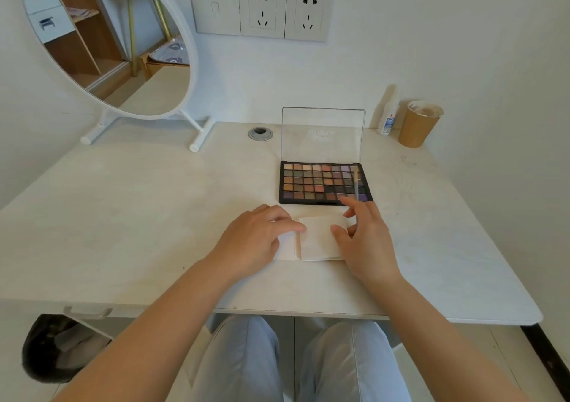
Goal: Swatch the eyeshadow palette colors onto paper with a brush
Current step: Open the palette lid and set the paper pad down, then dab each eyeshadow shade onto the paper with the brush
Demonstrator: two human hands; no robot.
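Paper [320, 238]: thin, light, likely to slide; both open hands, left [259, 235] and right [367, 238], press it flat. Brush [356, 182]: slender, resting on palette [320, 182] behind paper; take mid-handle.

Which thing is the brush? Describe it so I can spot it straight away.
Find the open eyeshadow palette with its clear lid upright at the desk's far middle. The brush lies across its right-hand pans, a thin pale stick just beyond the right hand.

A pale table [129, 210] bears a mirror [117, 47], palette [324, 184], paper [320, 238], bottle [387, 115] and cup [419, 124]
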